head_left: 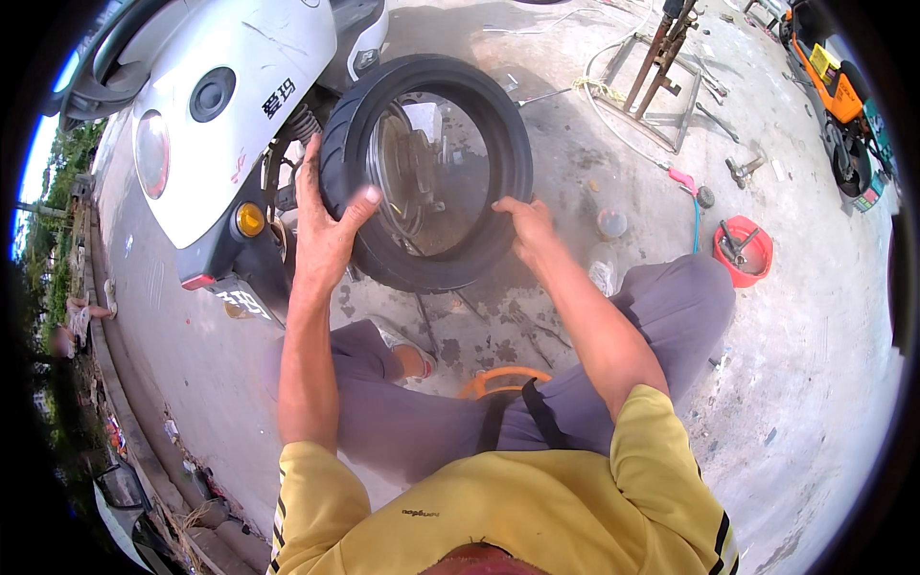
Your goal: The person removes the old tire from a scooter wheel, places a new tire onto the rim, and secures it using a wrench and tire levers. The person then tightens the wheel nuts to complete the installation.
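Observation:
A black rubber tyre (511, 144) stands tilted in front of me, held in both hands. My left hand (326, 235) grips its left side, with the fingers along the outer tread and the thumb over the near sidewall. On the right, my right hand (532, 230) is closed on the tyre's inner edge, the thumb lying on the bead; some fingers are hidden behind the rubber. Through the tyre's opening I see a silver round rim (393, 172) and grey mechanical parts, partly covered by the tyre.
A white scooter (259, 57) stands close at the left. On the right are a red bowl (757, 257) with metal tools, an air hose with a pink fitting (682, 179), and a rusty metal stand (654, 72). An orange vehicle (843, 96) is at the far right.

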`<state>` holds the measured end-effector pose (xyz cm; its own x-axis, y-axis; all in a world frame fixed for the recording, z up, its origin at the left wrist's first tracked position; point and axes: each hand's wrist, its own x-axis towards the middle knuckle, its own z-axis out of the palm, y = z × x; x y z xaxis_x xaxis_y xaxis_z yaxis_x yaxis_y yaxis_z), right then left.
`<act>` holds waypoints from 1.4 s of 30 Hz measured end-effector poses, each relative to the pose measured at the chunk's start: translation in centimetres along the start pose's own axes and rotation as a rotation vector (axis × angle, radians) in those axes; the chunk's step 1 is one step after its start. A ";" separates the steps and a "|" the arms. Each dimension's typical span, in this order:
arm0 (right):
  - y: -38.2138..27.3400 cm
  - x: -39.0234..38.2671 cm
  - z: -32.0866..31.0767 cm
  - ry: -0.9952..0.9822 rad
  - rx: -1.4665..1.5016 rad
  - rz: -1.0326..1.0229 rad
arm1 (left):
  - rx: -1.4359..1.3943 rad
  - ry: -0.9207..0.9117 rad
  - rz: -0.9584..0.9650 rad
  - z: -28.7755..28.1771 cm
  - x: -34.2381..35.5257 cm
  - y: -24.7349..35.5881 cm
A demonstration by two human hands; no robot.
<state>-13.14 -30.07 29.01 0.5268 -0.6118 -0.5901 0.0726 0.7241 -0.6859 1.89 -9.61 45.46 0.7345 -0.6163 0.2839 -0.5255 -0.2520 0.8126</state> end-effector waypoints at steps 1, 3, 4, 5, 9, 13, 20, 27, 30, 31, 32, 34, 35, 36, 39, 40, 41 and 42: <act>0.5 1.5 -0.4 0.014 -0.009 0.011 | 0.028 0.018 0.027 1.6 -0.2 -1.4; 0.8 1.8 0.6 0.008 -0.058 0.086 | 0.181 0.066 0.019 2.4 -0.9 -2.0; 0.7 2.3 1.0 0.005 -0.080 0.120 | 0.223 0.072 0.013 2.9 -1.1 -1.8; 1.5 3.9 0.6 -0.039 -0.050 0.129 | 0.258 0.071 0.015 3.6 -1.2 -1.6; 5.2 9.1 0.9 -0.162 0.037 0.125 | 0.377 0.124 0.062 5.6 -1.4 -0.7; 7.2 13.5 1.3 -0.303 0.100 0.179 | 0.453 0.112 0.027 7.1 -1.5 -1.3; 10.4 15.7 4.7 -0.279 0.038 0.254 | 0.510 0.182 0.082 8.2 -1.5 -2.3; 14.8 14.2 3.6 -0.373 0.348 0.361 | 0.246 0.244 0.075 7.0 -1.7 -4.2; 17.2 14.7 3.1 -0.359 0.388 0.223 | 0.269 0.272 -0.045 6.2 -1.7 -5.1; 17.4 14.5 3.7 -0.345 0.412 0.215 | 0.215 0.298 -0.092 6.2 -1.9 -5.2; 17.7 14.6 3.8 -0.324 0.427 0.203 | 0.182 0.274 -0.171 5.8 -2.1 -5.4; 18.9 14.4 3.6 -0.304 0.413 0.185 | 0.235 0.262 -0.276 5.6 -2.7 -4.4; 19.0 15.2 3.9 -0.304 0.395 0.158 | 0.260 0.259 -0.263 5.8 -2.4 -4.5; 19.1 15.7 4.0 -0.306 0.377 0.131 | 0.278 0.271 -0.250 5.9 -2.7 -4.7; 18.9 16.4 4.3 -0.300 0.312 0.119 | 0.329 0.298 -0.197 5.9 -3.7 -6.3; 19.1 16.7 4.3 -0.274 0.274 0.102 | 0.341 0.308 -0.171 5.8 -3.7 -6.7; 19.3 16.9 4.3 -0.249 0.237 0.086 | 0.354 0.317 -0.145 5.8 -3.6 -7.0; 19.6 17.0 4.3 -0.225 0.200 0.070 | 0.309 0.322 -0.157 6.0 -3.1 -7.1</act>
<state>0.92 -24.92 7.38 0.7091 -0.4883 -0.5087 0.1828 0.8240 -0.5363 0.78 -10.37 35.81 0.8855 -0.3025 0.3528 -0.4646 -0.5636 0.6830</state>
